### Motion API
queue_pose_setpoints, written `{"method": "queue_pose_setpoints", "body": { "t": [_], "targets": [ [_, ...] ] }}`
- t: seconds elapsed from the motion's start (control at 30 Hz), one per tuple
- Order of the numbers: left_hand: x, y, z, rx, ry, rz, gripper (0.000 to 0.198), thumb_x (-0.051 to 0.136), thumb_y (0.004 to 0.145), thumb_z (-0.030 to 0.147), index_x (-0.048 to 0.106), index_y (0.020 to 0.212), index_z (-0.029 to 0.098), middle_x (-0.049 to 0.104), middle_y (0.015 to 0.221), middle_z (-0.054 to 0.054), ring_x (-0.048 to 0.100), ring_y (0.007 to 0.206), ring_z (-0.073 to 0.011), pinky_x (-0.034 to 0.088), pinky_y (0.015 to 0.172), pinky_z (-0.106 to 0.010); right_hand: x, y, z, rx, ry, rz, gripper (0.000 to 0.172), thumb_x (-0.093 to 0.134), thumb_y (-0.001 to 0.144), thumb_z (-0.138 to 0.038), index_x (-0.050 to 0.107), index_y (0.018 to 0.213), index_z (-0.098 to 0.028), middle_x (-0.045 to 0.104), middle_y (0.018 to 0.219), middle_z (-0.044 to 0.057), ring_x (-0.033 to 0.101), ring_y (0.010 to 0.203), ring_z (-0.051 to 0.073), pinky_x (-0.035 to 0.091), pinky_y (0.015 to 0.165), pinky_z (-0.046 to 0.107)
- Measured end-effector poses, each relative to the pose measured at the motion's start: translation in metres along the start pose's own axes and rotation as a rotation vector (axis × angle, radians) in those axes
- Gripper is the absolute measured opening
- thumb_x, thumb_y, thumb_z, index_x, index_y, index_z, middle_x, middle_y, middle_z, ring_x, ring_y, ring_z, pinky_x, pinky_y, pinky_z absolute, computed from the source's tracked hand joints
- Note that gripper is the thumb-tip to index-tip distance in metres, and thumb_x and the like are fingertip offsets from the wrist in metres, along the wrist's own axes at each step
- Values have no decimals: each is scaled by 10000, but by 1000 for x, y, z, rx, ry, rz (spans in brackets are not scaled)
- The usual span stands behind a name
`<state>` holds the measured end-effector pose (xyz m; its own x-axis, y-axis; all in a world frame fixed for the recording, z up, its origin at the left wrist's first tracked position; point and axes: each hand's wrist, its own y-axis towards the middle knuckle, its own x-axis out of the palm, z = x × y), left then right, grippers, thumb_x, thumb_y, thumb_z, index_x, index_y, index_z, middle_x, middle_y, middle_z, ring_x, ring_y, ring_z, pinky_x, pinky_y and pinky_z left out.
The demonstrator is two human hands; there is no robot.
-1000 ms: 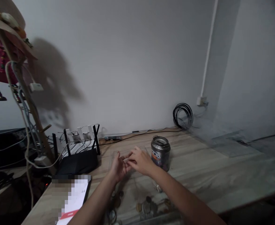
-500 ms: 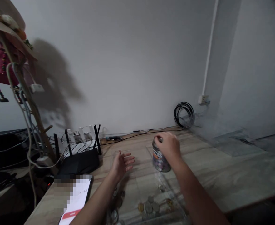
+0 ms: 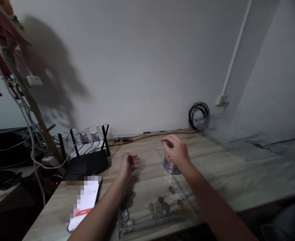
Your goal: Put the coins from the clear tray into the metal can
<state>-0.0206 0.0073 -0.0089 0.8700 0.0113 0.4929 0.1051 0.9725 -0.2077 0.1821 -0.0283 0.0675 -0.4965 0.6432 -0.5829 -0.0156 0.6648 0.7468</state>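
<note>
My right hand [image 3: 176,151] is over the top of a printed metal can [image 3: 171,166], with its fingers curled together in a pinch. Whatever lies between those fingertips is hidden, and the hand covers most of the can's rim. To the left, my left hand [image 3: 129,164] hovers with its fingers apart, holding nothing. Between my forearms sits a shallow clear plastic tray [image 3: 159,220] near the table edge. Silver coins [image 3: 158,207] and a gold-coloured coin [image 3: 151,207] lie in it, with several more at its left and right sides.
A phone [image 3: 88,197] with a lit screen lies beside my left forearm. Behind it stand a black router [image 3: 87,164] and cables. A coil of black cable [image 3: 199,116] leans on the wall. A clear plastic piece [image 3: 250,147] is at the right.
My right hand has shifted slightly left at the can's top, fingers still pinched. The left hand's fingers have curled a little. The view has tilted down, showing more of the tray and coins.
</note>
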Motion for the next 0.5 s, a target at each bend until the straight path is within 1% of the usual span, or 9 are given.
{"method": "queue_pose_setpoints", "body": {
  "t": [0.07, 0.13, 0.17, 0.2, 0.27, 0.33, 0.37, 0.43, 0.5],
  "targets": [
    [-4, 3, 1, 50, -23, 43, 329, 331, 806, 354, 566, 750, 130, 607, 717, -54, 553, 547, -103, 394, 509, -212, 16, -15, -22, -64, 31, -352, 218, 426, 788, -259, 628, 802, -179, 604, 803, 49, 538, 718, 140, 384, 648, 240],
    [-10, 7, 3, 129, -32, 75, 328, 339, 792, 363, 566, 741, 133, 603, 707, -47, 547, 539, -99, 391, 507, -211, 38, -35, -40, -149, 13, -713, 248, 475, 766, -342, 638, 850, -175, 616, 827, 67, 555, 738, 172, 396, 649, 266],
    [-13, 9, 5, 170, -26, 86, 328, 350, 782, 373, 569, 737, 132, 601, 704, -45, 546, 538, -98, 390, 505, -211, 49, -45, -48, -222, 16, -848, 305, 495, 750, -391, 632, 885, -155, 615, 871, 91, 557, 774, 198, 406, 671, 288],
    [-16, 11, 6, 218, -13, 101, 330, 363, 773, 383, 573, 738, 131, 601, 705, -45, 545, 541, -98, 389, 503, -210, 61, -55, -54, -299, 26, -933, 377, 499, 743, -429, 611, 956, -139, 602, 946, 119, 549, 841, 225, 413, 710, 318],
    [-21, 15, 8, 271, 29, 143, 324, 389, 750, 394, 576, 733, 130, 603, 702, -44, 542, 537, -99, 389, 501, -212, 80, -71, -65, -385, 26, -962, 473, 458, 765, -463, 549, 1075, -117, 535, 1101, 172, 478, 1013, 277, 396, 799, 392],
    [-24, 17, 8, 278, 43, 169, 324, 389, 744, 395, 575, 734, 130, 604, 698, -46, 537, 530, -97, 390, 499, -210, 91, -82, -74, -454, 51, -958, 506, 412, 791, -472, 504, 1130, -107, 470, 1189, 190, 391, 1118, 296, 358, 863, 445],
    [-25, 17, 7, 269, 43, 169, 324, 387, 743, 394, 574, 735, 129, 604, 697, -48, 536, 529, -96, 391, 499, -208, 93, -86, -78, -489, 75, -971, 516, 416, 788, -473, 499, 1131, -96, 461, 1197, 192, 379, 1127, 294, 346, 881, 448],
    [-25, 17, 5, 254, 42, 152, 325, 387, 745, 390, 574, 737, 125, 604, 701, -54, 537, 532, -96, 395, 498, -207, 90, -92, -85, -527, 124, -1008, 536, 479, 747, -476, 512, 1104, -77, 485, 1154, 185, 410, 1085, 282, 350, 890, 421],
    [-23, 16, 4, 251, 51, 130, 320, 394, 748, 385, 575, 735, 122, 603, 707, -56, 536, 532, -95, 393, 490, -203, 82, -97, -91, -492, 155, -1019, 575, 564, 670, -485, 525, 1075, -78, 499, 1110, 171, 440, 1026, 274, 372, 867, 394]
  ]
}}
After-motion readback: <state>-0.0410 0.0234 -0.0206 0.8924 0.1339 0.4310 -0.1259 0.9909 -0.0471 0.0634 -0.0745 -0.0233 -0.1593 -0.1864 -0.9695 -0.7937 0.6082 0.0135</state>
